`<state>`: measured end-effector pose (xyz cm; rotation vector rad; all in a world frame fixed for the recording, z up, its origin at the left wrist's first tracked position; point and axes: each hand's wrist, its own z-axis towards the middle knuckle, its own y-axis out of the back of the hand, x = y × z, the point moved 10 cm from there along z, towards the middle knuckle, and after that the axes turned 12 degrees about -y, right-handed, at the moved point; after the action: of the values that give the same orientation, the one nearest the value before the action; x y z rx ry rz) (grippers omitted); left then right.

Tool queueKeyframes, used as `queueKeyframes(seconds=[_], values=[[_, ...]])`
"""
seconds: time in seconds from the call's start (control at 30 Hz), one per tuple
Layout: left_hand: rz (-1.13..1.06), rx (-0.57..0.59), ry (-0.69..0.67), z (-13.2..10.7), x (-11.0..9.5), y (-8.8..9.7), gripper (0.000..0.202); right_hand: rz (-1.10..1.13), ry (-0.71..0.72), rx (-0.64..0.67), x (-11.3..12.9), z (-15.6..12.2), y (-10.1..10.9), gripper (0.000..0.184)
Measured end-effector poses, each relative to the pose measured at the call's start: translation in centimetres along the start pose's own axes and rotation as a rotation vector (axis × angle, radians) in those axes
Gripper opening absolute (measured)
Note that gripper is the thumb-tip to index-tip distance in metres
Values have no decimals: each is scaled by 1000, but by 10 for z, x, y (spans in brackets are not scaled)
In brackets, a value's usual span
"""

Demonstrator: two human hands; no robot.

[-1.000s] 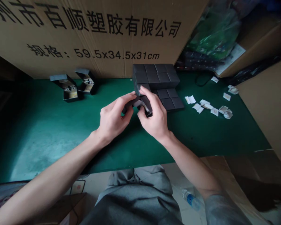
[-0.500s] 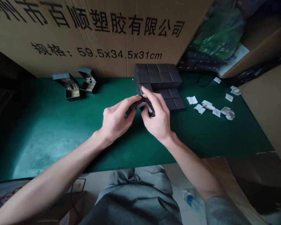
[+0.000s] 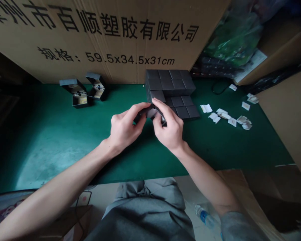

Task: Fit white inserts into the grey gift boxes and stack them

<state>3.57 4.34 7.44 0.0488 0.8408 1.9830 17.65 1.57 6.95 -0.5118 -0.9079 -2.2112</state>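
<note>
Between my hands, above the green table [image 3: 95, 147], is a small black hinged jewelry box [image 3: 163, 118] with its lid open and a pale lining inside. My left hand [image 3: 126, 125] grips one half from the left. My right hand [image 3: 169, 127] holds the other half, its thumb bent into the box; what the thumb touches is hidden. Just behind my fingers stands a stepped stack of closed black boxes [image 3: 177, 80]. To the left, two black boxes stand open, one box [image 3: 79, 100] nearer and another box [image 3: 98, 90] beside it.
Small folded white papers [image 3: 223, 114] lie scattered right of the stack. A large printed cardboard carton [image 3: 130, 43] walls off the back. Plastic bags [image 3: 235, 38] and another carton [image 3: 291, 110] border the right side. A plastic bottle [image 3: 204, 216] lies on the floor below.
The right thumb has pushed further into the open box. Both hands otherwise keep nearly the same place, and the whole view has shifted slightly.
</note>
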Motion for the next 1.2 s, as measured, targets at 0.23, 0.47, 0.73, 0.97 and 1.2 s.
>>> queueKeyframes(seconds=[0.23,0.47,0.73,0.97,1.2], values=[[-61,-9,-1,1,-1,-1,25,-9,-20,-16,-1,1,1,48],[-24,23,28,0,0,-2,21,-21,-28,23,-6,-1,-1,43],[-16,22,30,1,0,-2,18,-67,22,-44,4,1,4,36],[9,-32,-8,1,-4,3,16,-21,14,-37,4,-1,5,36],[-15,-44,-10,2,-6,4,16,-72,-16,-10,2,0,2,35]])
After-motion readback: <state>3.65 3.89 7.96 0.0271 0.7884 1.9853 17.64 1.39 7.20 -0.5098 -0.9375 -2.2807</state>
